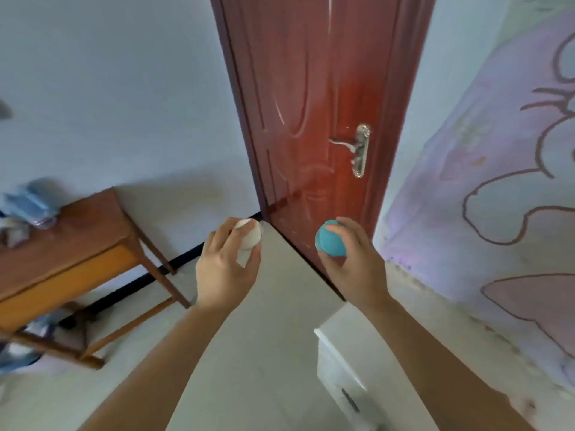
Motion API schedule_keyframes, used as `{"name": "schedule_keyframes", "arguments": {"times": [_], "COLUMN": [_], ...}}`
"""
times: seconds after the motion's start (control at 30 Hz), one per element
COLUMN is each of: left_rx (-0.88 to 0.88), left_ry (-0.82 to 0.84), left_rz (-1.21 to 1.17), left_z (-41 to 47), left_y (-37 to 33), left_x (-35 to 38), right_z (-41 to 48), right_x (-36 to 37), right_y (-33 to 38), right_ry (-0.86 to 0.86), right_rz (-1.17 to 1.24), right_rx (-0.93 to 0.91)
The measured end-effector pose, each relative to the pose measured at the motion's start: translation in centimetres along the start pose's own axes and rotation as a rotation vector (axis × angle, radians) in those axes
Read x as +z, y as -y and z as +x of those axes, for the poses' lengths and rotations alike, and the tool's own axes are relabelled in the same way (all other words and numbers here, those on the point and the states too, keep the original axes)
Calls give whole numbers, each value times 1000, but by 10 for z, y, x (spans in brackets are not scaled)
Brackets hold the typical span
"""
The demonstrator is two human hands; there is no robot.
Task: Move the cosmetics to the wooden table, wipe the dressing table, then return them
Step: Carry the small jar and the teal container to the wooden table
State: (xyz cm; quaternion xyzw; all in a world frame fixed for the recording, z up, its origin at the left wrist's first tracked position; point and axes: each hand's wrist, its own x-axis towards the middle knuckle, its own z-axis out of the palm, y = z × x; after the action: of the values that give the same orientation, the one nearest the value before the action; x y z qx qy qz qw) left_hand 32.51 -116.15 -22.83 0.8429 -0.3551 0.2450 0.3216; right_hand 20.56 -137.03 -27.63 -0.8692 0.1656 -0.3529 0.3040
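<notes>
At the centre of the view, above pale floor, two jars are held in the air, apart from each other.
- Left hand [227, 269]: fingers and thumb are curled round a white jar [249, 236], carried at the hand's 1 o'clock.
- Right hand [351, 262]: fingers are wrapped round a teal jar [331, 241], carried at its 11 o'clock.
- Wooden table [77, 241]: seen at 9 o'clock, well apart from both jars, with blurred blue items [28, 203] lying on it.
- Red door [311, 104]: at 12 o'clock.
- White drawer unit [342, 362]: at 5 o'clock.

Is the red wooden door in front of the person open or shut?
Shut, it seems: the door fills its frame on both sides, and no gap or room beyond shows around it.
</notes>
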Motion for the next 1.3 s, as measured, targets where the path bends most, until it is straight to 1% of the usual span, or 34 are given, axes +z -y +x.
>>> {"name": "schedule_keyframes", "arguments": {"times": [0.07, 0.27, 0.4, 0.5, 0.63, 0.8, 0.97, 1.07, 1.13, 1.27, 1.3], "left_rx": [-29, -181, -283, -340, -441, -503, -549, -589, -609, -632, -620], "left_ry": [-30, -122, -177, -191, -203, -183, -215, -203, -196, -264, -263], "left_rz": [39, 199, 269, 319, 317, 338, 405, 417, 433, 436, 445], "left_z": [-2, -7, -7, -8, -7, 8, 60, 101, 126, 153, 161], "left_y": [43, 224, 308, 360, 420, 499, 583, 631, 659, 713, 724], "left_x": [-27, -144, -204, -230, -239, -236, -227, -225, -224, -216, -210], "right_z": [17, 61, 76, 85, 107, 142, 203, 247, 276, 313, 321], "right_x": [39, 223, 312, 364, 426, 515, 615, 673, 705, 755, 767], "right_y": [29, 175, 261, 300, 328, 349, 366, 380, 392, 409, 407], "right_ry": [25, 143, 233, 295, 347, 385, 437, 451, 461, 511, 496], "right_rz": [0, 87, 148, 164, 181, 236, 295, 320, 326, 334, 315], "right_rx": [-48, -247, -342, -415, -453, -474, -473, -441, -445, -420, -430]}}
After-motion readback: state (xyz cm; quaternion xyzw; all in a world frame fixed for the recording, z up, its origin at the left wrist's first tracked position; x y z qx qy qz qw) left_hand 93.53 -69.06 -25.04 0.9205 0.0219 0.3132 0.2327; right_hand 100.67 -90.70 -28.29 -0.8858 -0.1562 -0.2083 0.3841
